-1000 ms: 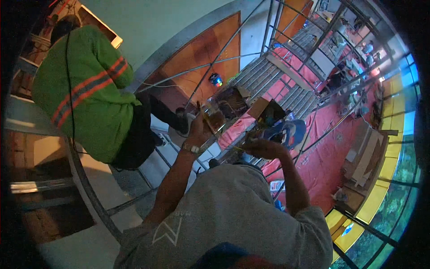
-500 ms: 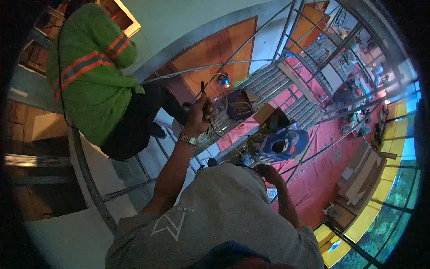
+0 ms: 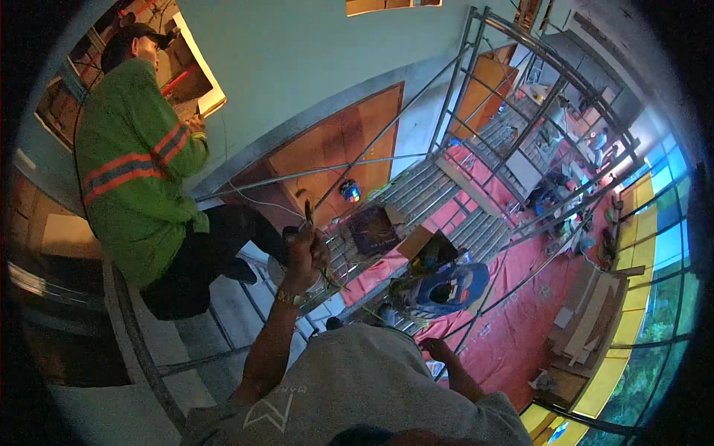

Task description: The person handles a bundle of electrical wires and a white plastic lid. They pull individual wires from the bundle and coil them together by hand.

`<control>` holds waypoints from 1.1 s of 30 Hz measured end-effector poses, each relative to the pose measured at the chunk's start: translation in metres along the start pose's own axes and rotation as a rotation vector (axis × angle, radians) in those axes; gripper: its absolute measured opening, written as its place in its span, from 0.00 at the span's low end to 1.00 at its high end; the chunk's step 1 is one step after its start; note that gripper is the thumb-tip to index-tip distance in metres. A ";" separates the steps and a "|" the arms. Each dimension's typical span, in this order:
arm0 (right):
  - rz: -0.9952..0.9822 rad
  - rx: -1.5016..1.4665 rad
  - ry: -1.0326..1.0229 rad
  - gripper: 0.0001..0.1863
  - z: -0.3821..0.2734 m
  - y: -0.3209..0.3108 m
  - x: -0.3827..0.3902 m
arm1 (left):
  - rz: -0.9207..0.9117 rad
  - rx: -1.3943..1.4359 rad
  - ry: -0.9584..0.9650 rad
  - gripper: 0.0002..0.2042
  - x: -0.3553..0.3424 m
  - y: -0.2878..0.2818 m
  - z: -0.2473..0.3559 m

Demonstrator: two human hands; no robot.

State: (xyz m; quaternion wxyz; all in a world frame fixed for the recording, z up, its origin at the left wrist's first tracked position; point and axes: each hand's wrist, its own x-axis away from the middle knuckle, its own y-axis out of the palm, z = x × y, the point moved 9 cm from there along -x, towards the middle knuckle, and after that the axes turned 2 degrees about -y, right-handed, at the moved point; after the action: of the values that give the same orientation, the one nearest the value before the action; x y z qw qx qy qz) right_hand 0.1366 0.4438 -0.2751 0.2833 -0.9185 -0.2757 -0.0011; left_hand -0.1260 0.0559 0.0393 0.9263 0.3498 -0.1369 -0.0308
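My left hand point(image 3: 305, 260) is raised in front of me, its fingers closed round a thin dark tool point(image 3: 309, 212) that points upward; its exact kind is too blurred to tell. A thin cable hangs just below that hand. Low beside my waist, my right hand point(image 3: 437, 348) has its fingers curled, and what they hold, if anything, is hidden. Beyond it stands a blue bag point(image 3: 450, 291) with a dark oval opening. An open cardboard box point(image 3: 425, 251) with things in it sits next to the bag, and a dark printed box point(image 3: 373, 230) lies farther left.
At left, a person in a green striped top point(image 3: 130, 186) sits by a wall opening. Metal scaffold tubes point(image 3: 476, 74) cross around the platform point(image 3: 416, 197). A red sheet point(image 3: 520, 312) covers the floor below at right, with stacked boards point(image 3: 591, 312) beside the yellow window ledge.
My view has tilted up, showing more of the person at left, whose hand now shows near the wall opening. The yellow cable by my left hand shows less. My right hand is lower in view.
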 end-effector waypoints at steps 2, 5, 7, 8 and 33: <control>0.062 0.028 0.070 0.09 -0.005 -0.010 -0.016 | 0.038 0.027 -0.033 0.19 0.014 -0.007 -0.011; 0.307 0.451 0.071 0.11 0.037 -0.023 -0.035 | -0.109 -0.027 -0.126 0.19 0.015 0.002 -0.056; 0.365 0.144 0.171 0.13 0.022 -0.041 -0.088 | -0.050 -0.162 -0.156 0.19 0.020 -0.004 -0.083; 0.356 -0.121 0.141 0.15 -0.041 -0.060 -0.129 | -0.125 -0.279 -0.200 0.19 0.033 -0.004 -0.084; 0.421 -0.746 -0.060 0.17 -0.343 -0.152 -0.250 | -0.202 -0.371 -0.313 0.16 0.078 -0.018 -0.102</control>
State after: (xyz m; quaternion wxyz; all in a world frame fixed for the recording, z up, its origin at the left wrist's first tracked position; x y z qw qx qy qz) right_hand -0.0998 0.2429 0.0520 -0.0824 -0.9939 -0.0709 -0.0163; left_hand -0.0226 0.0959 -0.0278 0.9343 0.1767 -0.2350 -0.2015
